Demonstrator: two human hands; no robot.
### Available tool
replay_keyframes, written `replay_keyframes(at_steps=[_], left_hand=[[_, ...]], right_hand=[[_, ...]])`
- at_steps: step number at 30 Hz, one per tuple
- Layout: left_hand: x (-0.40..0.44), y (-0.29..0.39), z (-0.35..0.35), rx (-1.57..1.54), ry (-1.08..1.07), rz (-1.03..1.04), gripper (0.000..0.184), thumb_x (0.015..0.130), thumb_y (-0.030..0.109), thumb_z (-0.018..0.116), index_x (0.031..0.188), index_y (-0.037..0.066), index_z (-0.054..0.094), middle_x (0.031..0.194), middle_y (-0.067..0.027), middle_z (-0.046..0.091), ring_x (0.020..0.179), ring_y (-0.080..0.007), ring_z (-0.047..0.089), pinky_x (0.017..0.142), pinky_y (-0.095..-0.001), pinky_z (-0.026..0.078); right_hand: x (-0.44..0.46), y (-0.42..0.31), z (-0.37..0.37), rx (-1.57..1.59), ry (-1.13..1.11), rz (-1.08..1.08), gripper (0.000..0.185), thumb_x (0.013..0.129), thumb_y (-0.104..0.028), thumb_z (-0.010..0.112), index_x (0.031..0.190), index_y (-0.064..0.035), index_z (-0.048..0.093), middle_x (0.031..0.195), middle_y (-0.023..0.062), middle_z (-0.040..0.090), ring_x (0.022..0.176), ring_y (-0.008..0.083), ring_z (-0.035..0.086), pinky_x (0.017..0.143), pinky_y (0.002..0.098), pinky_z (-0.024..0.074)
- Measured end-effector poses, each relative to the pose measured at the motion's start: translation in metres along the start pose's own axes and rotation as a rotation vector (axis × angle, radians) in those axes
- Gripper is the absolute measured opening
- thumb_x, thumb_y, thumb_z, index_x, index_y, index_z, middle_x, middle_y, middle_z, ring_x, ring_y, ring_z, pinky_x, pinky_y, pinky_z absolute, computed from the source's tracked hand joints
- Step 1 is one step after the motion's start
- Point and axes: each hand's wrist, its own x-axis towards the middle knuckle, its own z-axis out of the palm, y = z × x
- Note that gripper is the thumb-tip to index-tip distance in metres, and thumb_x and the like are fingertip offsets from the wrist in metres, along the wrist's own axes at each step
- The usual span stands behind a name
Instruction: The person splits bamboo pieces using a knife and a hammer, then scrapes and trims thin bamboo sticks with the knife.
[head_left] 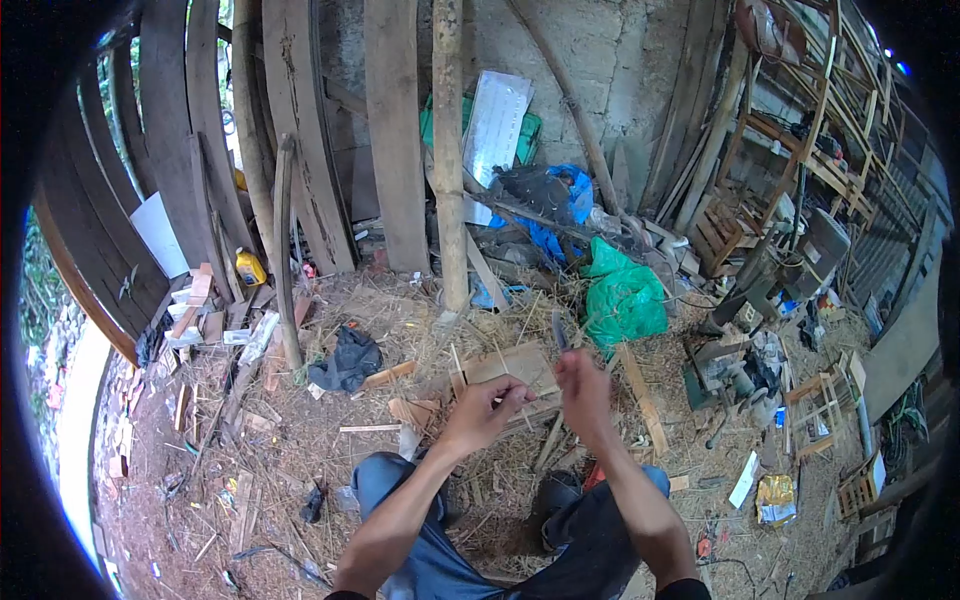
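My left hand (485,410) is closed in a pinch on a thin pale stick (503,362), which looks like a split strip of wood or bamboo. To its right, my right hand (584,390) is wrapped round a knife, and the blade (559,328) points up and away from me. The handle is hidden in my fingers. The hands are apart, above a flat wooden board (522,362) on the ground between my knees. Another slim pale strip (457,368) stands up just left of the board.
Shavings and wood scraps litter the dirt floor. A wooden post (449,200) rises ahead, with a green plastic bag (625,300) to its right. A black bag (348,360) and yellow bottle (250,267) lie left. A machine (745,310) and a small wooden frame (815,415) stand right.
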Motion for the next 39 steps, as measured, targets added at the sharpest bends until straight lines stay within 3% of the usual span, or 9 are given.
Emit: replay_keyframes(at_steps=[2,8,16,18,22,32,34,36,39], left_hand=[[-0.002,-0.004,0.0,0.006,-0.012,-0.005,0.016,0.093,0.014,0.052,0.094,0.002,0.063,0.069,-0.0002,0.056,0.065,-0.0076,0.046,0.06,-0.0252,0.04],[0.001,-0.001,0.003,0.072,0.0,0.004,0.019,0.094,0.016,0.051,0.093,0.002,0.063,0.069,-0.0012,0.057,0.067,-0.0078,0.05,0.061,-0.0263,0.042],[-0.002,0.006,-0.008,-0.069,-0.099,-0.176,0.02,0.094,0.016,0.051,0.096,0.0,0.062,0.078,-0.0035,0.062,0.074,-0.0078,0.053,0.068,-0.0268,0.043],[0.001,0.007,-0.004,-0.081,-0.074,-0.123,0.019,0.094,0.016,0.051,0.094,0.001,0.063,0.072,-0.0012,0.057,0.066,-0.0061,0.049,0.06,-0.0244,0.04],[0.005,-0.003,-0.004,-0.027,-0.042,-0.038,0.019,0.095,0.016,0.05,0.093,0.002,0.062,0.065,0.0024,0.048,0.056,-0.004,0.042,0.049,-0.0219,0.033],[0.001,0.002,-0.007,-0.021,-0.057,-0.016,0.019,0.094,0.017,0.052,0.092,0.002,0.063,0.068,0.0019,0.053,0.059,-0.0064,0.046,0.053,-0.0239,0.039],[0.003,-0.004,-0.003,-0.001,-0.045,-0.042,0.019,0.093,0.016,0.051,0.09,0.002,0.064,0.069,0.0004,0.056,0.06,-0.0081,0.048,0.056,-0.0253,0.041],[0.003,-0.001,-0.005,0.034,-0.062,-0.037,0.019,0.093,0.016,0.051,0.089,0.002,0.063,0.07,-0.0009,0.057,0.062,-0.0085,0.049,0.057,-0.0259,0.042],[0.001,0.009,-0.01,0.095,-0.085,-0.036,0.019,0.093,0.016,0.05,0.089,0.002,0.062,0.071,-0.0031,0.058,0.064,-0.0089,0.051,0.059,-0.0269,0.043]], right_hand=[[-0.004,0.01,-0.002,-0.105,-0.205,0.019,0.02,0.097,-0.013,0.042,0.085,0.0008,0.051,0.065,0.0111,0.055,0.058,0.0181,0.057,0.055,0.0301,0.0445],[-0.013,0.019,0.003,-0.014,-0.117,-0.195,0.012,0.082,0.005,0.047,0.089,-0.0033,0.053,0.068,0.0147,0.056,0.059,0.0225,0.057,0.056,0.0324,0.0442],[-0.008,0.002,-0.004,-0.103,-0.266,-0.045,0.009,0.091,-0.007,0.046,0.089,-0.0015,0.052,0.07,0.0173,0.058,0.061,0.0294,0.06,0.057,0.0382,0.0458],[-0.001,-0.009,-0.007,0.074,-0.048,0.116,0.004,0.088,-0.004,0.049,0.089,-0.0013,0.052,0.075,0.0186,0.06,0.067,0.0347,0.06,0.06,0.0399,0.0465],[-0.017,0.015,0.008,-0.097,-0.246,-0.129,0.017,0.077,0.005,0.052,0.092,-0.0037,0.053,0.08,0.0168,0.061,0.071,0.0303,0.06,0.062,0.0359,0.0468],[0.001,0.001,-0.004,-0.038,-0.104,0.086,0.006,0.084,-0.004,0.05,0.09,-0.003,0.05,0.07,0.0213,0.06,0.068,0.0408,0.061,0.057,0.0445,0.0459],[-0.019,0.015,0.008,-0.28,-0.261,-0.226,0.003,0.085,-0.003,0.049,0.088,-0.0024,0.049,0.067,0.0195,0.058,0.063,0.0389,0.06,0.057,0.0412,0.0454],[-0.016,0.008,0.005,-0.209,-0.308,-0.162,0.003,0.084,0.0,0.047,0.086,-0.0016,0.048,0.067,0.0188,0.058,0.065,0.0402,0.059,0.058,0.0398,0.0454],[-0.001,0.004,0.0,-0.025,-0.048,0.021,0.002,0.085,0.0,0.046,0.086,-0.0012,0.048,0.069,0.0193,0.058,0.067,0.0403,0.059,0.057,0.0401,0.0449]])
